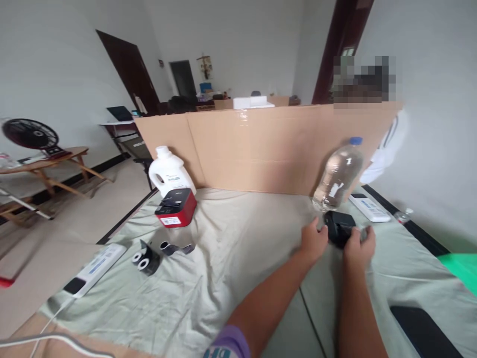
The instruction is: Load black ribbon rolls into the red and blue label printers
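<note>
Head: hands [314,239] hold boxy device [338,228]; cloth [238,238] rumpled.

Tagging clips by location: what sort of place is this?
Probably a room in a home or small office with a makeshift work area: a cardboard panel stands behind a cloth-covered table, with a fan on a wooden stand off to the left and a dark door beyond.

The cardboard panel [257,154] stands along the far edge of the table [253,223]. Before the panel's left end comes a jug [169,174], then, farther out from it, a printer [176,208], then paper rolls [146,261]. Before its right end comes a bottle [339,171], then a device [340,228] between the left hand [314,239] and the right hand [358,246], then, farthest from the panel, a phone [427,330].
</note>
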`<state>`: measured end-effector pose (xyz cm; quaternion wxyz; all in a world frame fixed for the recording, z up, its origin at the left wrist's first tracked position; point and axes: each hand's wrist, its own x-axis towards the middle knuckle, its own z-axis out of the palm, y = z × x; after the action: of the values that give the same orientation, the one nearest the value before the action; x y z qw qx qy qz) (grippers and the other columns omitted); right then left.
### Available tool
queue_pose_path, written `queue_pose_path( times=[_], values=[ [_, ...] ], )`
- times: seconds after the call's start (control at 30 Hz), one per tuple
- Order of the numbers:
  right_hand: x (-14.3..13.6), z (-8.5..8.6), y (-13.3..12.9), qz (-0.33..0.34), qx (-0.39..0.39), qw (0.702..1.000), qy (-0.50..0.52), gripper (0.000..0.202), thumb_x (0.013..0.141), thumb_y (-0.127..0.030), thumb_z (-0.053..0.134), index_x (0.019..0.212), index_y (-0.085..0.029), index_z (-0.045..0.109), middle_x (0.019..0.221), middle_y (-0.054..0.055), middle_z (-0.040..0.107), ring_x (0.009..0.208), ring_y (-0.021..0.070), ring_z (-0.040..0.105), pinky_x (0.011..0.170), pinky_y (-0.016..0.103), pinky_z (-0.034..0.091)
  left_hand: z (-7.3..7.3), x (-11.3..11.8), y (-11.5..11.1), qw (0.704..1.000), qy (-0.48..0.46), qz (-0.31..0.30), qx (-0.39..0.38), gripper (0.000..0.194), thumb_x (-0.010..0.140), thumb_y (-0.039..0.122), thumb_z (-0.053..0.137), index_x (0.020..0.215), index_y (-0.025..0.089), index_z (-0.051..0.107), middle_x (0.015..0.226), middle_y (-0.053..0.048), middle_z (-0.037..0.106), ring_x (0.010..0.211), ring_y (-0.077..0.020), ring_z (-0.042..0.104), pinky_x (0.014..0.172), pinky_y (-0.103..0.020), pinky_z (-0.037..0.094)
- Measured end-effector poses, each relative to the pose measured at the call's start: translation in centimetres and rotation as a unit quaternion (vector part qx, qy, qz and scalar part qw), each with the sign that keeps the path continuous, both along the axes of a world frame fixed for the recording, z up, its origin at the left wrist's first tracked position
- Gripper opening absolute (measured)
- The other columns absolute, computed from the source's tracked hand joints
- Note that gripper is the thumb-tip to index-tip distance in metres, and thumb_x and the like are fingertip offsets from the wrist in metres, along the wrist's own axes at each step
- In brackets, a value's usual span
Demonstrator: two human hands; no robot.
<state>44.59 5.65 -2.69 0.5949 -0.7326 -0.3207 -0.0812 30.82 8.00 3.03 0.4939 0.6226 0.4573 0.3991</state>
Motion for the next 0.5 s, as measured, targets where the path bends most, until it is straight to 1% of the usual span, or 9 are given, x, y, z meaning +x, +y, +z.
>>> queue_pose_path(
  times=[0.03,0.1,0.17,0.23,0.27,0.33,0.37,0.43,0.5],
  values=[
    [-0.5,0.7,0.3,-0.023,0.014,0.999,-0.035,0.077,0.088,-0.060,0.043,0.143,-0.005,0.049,0.140,0.026,0.054,0.134,0.0390,0.047,0.113,0.058,0.031,0.7,-2.8,-0.3,1.000,-0.003,0.008,-0.003,0.054,0.089,0.028,0.057,0.140,0.011,0.057,0.112,-0.015,0.075,0.093,-0.0235,0.070,0.094,-0.036,0.053],
    [-2.1,2.7,0.9,-0.049,0.044,0.993,-0.101,0.075,0.085,-0.058,0.050,0.135,-0.003,0.057,0.132,0.028,0.060,0.129,0.0398,0.052,0.111,0.056,0.034,2.4,-10.0,-0.5,0.999,0.000,0.047,0.023,0.049,0.087,0.027,0.059,0.134,0.013,0.064,0.104,-0.011,0.076,0.082,-0.0197,0.069,0.087,-0.033,0.055],
    [-5.1,5.1,1.5,-0.006,0.072,0.984,-0.163,0.068,0.085,-0.054,0.052,0.131,-0.005,0.059,0.129,0.026,0.062,0.126,0.0384,0.054,0.109,0.057,0.036,4.2,-18.6,0.0,0.990,0.010,0.122,0.066,0.046,0.086,0.026,0.059,0.130,0.013,0.066,0.098,-0.009,0.077,0.079,-0.0176,0.067,0.085,-0.031,0.055],
    [-9.3,7.1,1.8,0.078,0.083,0.977,-0.179,0.057,0.086,-0.048,0.052,0.129,-0.011,0.059,0.129,0.021,0.062,0.125,0.0350,0.054,0.108,0.057,0.037,5.7,-27.8,1.5,0.969,0.016,0.224,0.106,0.048,0.087,0.026,0.057,0.133,0.013,0.063,0.101,-0.009,0.076,0.080,-0.0174,0.067,0.086,-0.032,0.055],
    [-11.8,7.8,1.9,0.130,0.080,0.973,-0.171,0.053,0.087,-0.045,0.051,0.127,-0.013,0.059,0.129,0.019,0.063,0.124,0.0333,0.055,0.108,0.056,0.037,6.3,-32.2,2.4,0.952,0.025,0.273,0.134,0.048,0.088,0.027,0.057,0.133,0.013,0.063,0.107,-0.010,0.074,0.086,-0.0185,0.067,0.089,-0.032,0.053],
    [-17.5,8.2,1.8,0.244,0.060,0.958,-0.141,0.047,0.087,-0.043,0.051,0.124,-0.015,0.061,0.125,0.017,0.065,0.120,0.0304,0.058,0.107,0.053,0.040,6.8,-40.3,4.4,0.911,0.057,0.375,0.161,0.046,0.087,0.026,0.057,0.132,0.013,0.062,0.123,-0.012,0.069,0.105,-0.0216,0.066,0.100,-0.033,0.048],
    [-20.6,8.0,1.9,0.304,0.041,0.944,-0.124,0.046,0.087,-0.044,0.051,0.122,-0.016,0.061,0.122,0.016,0.066,0.118,0.0294,0.059,0.107,0.052,0.041,6.7,-43.7,5.4,0.891,0.076,0.425,0.138,0.047,0.088,0.025,0.057,0.133,0.013,0.060,0.128,-0.013,0.067,0.113,-0.0226,0.063,0.104,-0.034,0.045],
    [-26.7,7.2,2.5,0.407,-0.008,0.910,-0.081,0.043,0.087,-0.043,0.051,0.120,-0.017,0.063,0.122,0.015,0.067,0.117,0.0282,0.061,0.107,0.049,0.043,6.1,-48.9,7.1,0.871,0.090,0.476,0.075,0.051,0.086,0.023,0.059,0.135,0.010,0.055,0.140,-0.017,0.058,0.128,-0.0259,0.054,0.111,-0.037,0.038],
    [-32.7,6.3,4.1,0.502,-0.064,0.862,-0.037,0.045,0.087,-0.041,0.052,0.126,-0.020,0.060,0.132,0.013,0.064,0.125,0.0267,0.057,0.108,0.045,0.043,5.1,-52.0,8.5,0.875,0.082,0.477,0.033,0.048,0.083,0.021,0.061,0.129,0.008,0.058,0.138,-0.021,0.059,0.129,-0.0293,0.054,0.110,-0.042,0.038]
  ],
)
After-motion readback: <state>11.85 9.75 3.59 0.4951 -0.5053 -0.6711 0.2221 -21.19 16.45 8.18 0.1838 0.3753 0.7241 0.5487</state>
